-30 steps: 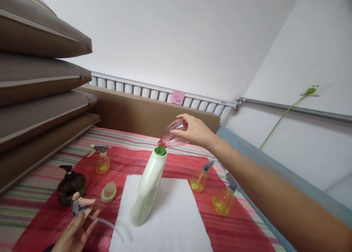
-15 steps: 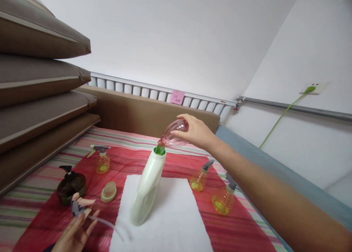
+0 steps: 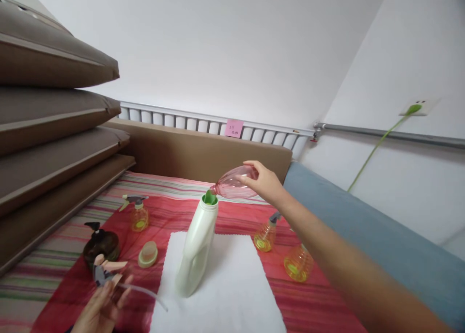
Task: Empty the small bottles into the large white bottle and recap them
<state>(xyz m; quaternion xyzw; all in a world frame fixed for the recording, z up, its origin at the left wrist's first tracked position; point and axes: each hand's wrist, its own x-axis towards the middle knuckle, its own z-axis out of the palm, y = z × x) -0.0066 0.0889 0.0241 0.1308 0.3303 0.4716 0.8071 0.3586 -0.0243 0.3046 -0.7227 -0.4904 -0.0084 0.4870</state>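
My right hand (image 3: pixel 263 182) grips a clear pink bottle (image 3: pixel 236 182) by its base end. The bottle lies nearly on its side, slanting down to the left, with its neck at the green spout in the mouth of a pale green jug (image 3: pixel 196 248). That jug stands on a white cloth (image 3: pixel 236 284). At the lower left, my left hand (image 3: pixel 100 306) holds a spray trigger head (image 3: pixel 105 271), pink and grey, with its thin clear tube pointing right. Behind the left hand are a round green-rimmed cap (image 3: pixel 147 254) and a dark pump bottle (image 3: pixel 101 245).
Spray bottles with yellow liquid stand on the red sheet: one at left (image 3: pixel 140 219), two at right, the nearer one (image 3: pixel 298 264) partly behind my forearm. Stacked brown cushions (image 3: pixel 58 105) rise at left. A radiator (image 3: pixel 174 120) with a pink note (image 3: pixel 234 128) lines the wall.
My right hand has drawn the pink bottle slightly back to the right, and the bottle now lies flatter. My left hand still holds the spray head. The view has shifted a little.
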